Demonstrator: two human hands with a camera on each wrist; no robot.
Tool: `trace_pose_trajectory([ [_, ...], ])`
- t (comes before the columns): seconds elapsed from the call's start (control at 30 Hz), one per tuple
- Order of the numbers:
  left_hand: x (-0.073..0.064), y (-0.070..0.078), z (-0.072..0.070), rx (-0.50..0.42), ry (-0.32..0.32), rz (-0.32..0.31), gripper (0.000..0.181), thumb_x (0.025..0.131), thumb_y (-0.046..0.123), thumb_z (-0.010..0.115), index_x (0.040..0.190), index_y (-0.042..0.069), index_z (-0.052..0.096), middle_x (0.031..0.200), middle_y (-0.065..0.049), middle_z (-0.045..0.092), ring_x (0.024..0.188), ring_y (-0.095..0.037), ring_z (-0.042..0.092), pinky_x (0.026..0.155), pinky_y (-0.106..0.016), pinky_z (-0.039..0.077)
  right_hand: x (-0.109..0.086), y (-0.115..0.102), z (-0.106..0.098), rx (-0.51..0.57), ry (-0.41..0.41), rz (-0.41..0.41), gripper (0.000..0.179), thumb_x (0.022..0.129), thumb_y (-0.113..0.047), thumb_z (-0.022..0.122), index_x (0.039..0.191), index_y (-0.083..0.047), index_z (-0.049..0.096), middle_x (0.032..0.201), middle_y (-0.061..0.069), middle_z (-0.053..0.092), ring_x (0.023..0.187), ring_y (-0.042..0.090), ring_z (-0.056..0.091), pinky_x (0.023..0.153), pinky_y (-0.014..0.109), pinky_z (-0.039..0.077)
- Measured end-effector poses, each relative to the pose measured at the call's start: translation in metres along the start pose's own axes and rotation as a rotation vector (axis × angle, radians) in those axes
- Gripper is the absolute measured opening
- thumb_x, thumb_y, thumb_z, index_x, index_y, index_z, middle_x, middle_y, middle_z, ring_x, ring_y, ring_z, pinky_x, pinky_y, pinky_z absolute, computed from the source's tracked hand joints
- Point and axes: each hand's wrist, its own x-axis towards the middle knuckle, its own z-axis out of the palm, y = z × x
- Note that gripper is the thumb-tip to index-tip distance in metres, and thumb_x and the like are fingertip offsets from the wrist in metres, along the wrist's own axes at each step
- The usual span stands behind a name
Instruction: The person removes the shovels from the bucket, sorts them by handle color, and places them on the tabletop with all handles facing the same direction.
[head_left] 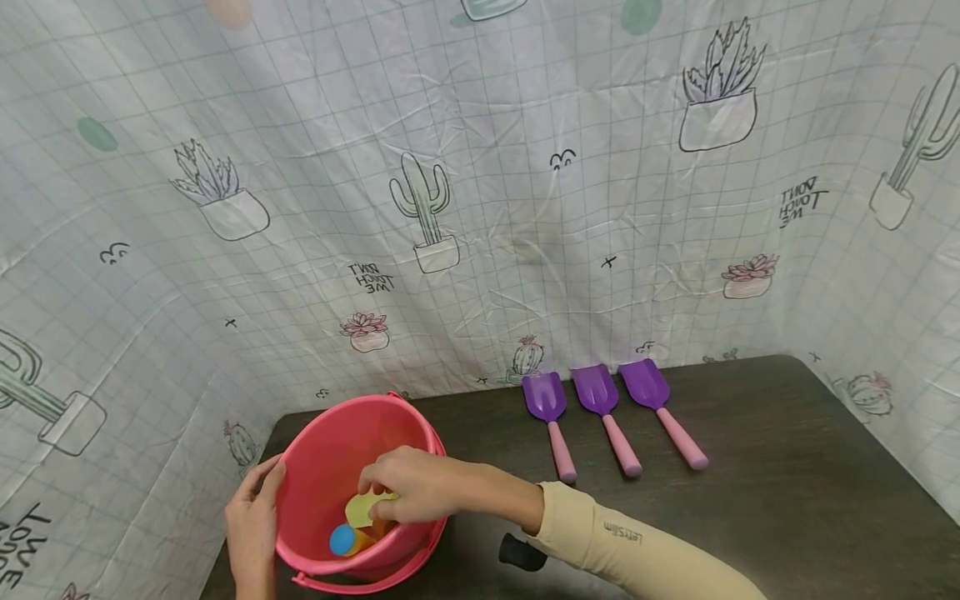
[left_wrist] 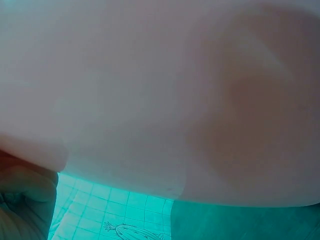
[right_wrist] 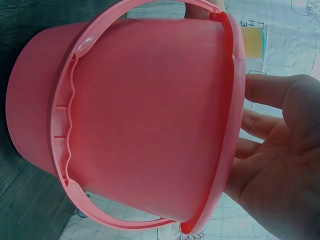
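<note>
- From where I stood, the bucket (head_left: pixel 322 467) was on the left part of the desk (head_left: pixel 787 467), its mouth up, with a yellow-green disc (head_left: pixel 360 508), a blue-topped block (head_left: pixel 348 540) and a brown bit (head_left: pixel 382 528) inside.
- The left hand (head_left: pixel 255 517) gripped the bucket's left rim, thumb and fingers drawn together on it.
- The right hand (head_left: pixel 420 483) was down inside, its fingers bent and a little apart over the disc; whether it had hold of it I couldn't tell, the rim hiding the fingertips in the right wrist view.
- To work well in there, I judged, the left hand needed a steady rim, and the right a pinch on the disc's edge with a straight lift.
- The block, poking past the rim in that view, looked the likeliest to be knocked, and the near wall left the right wrist little room.
- The handle (right_wrist: pixel 59 122) hung down the outside, out of the mouth's way.
- To the right, three spades (head_left: pixel 596 388) lay side by side near the cloth (head_left: pixel 510 208), well apart from the bucket.
- A black thing (head_left: pixel 521 552) lay by the right sleeve (head_left: pixel 645 542), partly hidden; what it was I couldn't say.
</note>
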Motion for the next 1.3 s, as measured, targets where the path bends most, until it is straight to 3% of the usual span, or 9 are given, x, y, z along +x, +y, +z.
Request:
trace_pose_trajectory([
  [0.33, 0.000, 0.000, 0.000, -0.014, 0.006, 0.014, 0.054, 0.105, 0.044, 0.058, 0.140, 0.003, 0.063, 0.130, -0.023, 0.062, 0.071, 0.007, 0.059, 0.061, -0.015, 0.052, 0.006, -0.001, 0.002, 0.029, -0.017, 0.008, 0.025, 0.099, -0.015, 0.069, 0.121, -0.003, 0.070, 0.099, -0.003, 0.070, 0.079, -0.003, 0.056, 0.070, 0.010, 0.048],
  [0.63, 0.001, -0.002, 0.000, -0.019, 0.009, 0.003, 0.055, 0.105, 0.045, 0.057, 0.141, 0.004, 0.062, 0.135, -0.025, 0.060, 0.070, 0.008, 0.058, 0.061, -0.014, 0.051, 0.011, -0.002, 0.007, 0.097, -0.009, -0.013, 0.025, 0.105, -0.020, 0.060, 0.118, -0.002, 0.071, 0.077, -0.013, 0.062, 0.061, -0.003, 0.053, 0.063, 0.012, 0.047],
  [0.87, 0.001, -0.002, 0.001, -0.019, 0.008, -0.004, 0.056, 0.104, 0.046, 0.057, 0.141, 0.004, 0.062, 0.136, -0.026, 0.059, 0.070, 0.009, 0.058, 0.061, -0.013, 0.051, 0.014, -0.002, 0.010, 0.132, -0.020, 0.068, 0.026, 0.104, -0.022, 0.062, 0.118, -0.003, 0.071, 0.071, -0.011, 0.062, 0.055, 0.000, 0.053, 0.058, 0.015, 0.046],
  [1.07, 0.001, -0.003, 0.001, -0.031, 0.011, -0.001, 0.055, 0.104, 0.045, 0.058, 0.140, 0.004, 0.063, 0.133, -0.024, 0.060, 0.071, 0.008, 0.058, 0.062, -0.013, 0.051, 0.017, -0.005, 0.011, 0.076, -0.078, 0.118, 0.028, 0.103, -0.023, 0.064, 0.120, -0.002, 0.071, 0.076, -0.011, 0.065, 0.065, 0.000, 0.058, 0.062, 0.015, 0.049],
  [1.3, 0.000, -0.002, 0.001, -0.030, 0.003, -0.013, 0.056, 0.104, 0.046, 0.057, 0.141, 0.004, 0.062, 0.136, -0.025, 0.059, 0.071, 0.009, 0.057, 0.062, -0.013, 0.051, 0.023, -0.008, 0.013, 0.020, -0.133, 0.192, 0.025, 0.099, -0.020, 0.068, 0.117, -0.002, 0.071, 0.069, -0.008, 0.058, 0.056, 0.004, 0.050, 0.057, 0.015, 0.045],
])
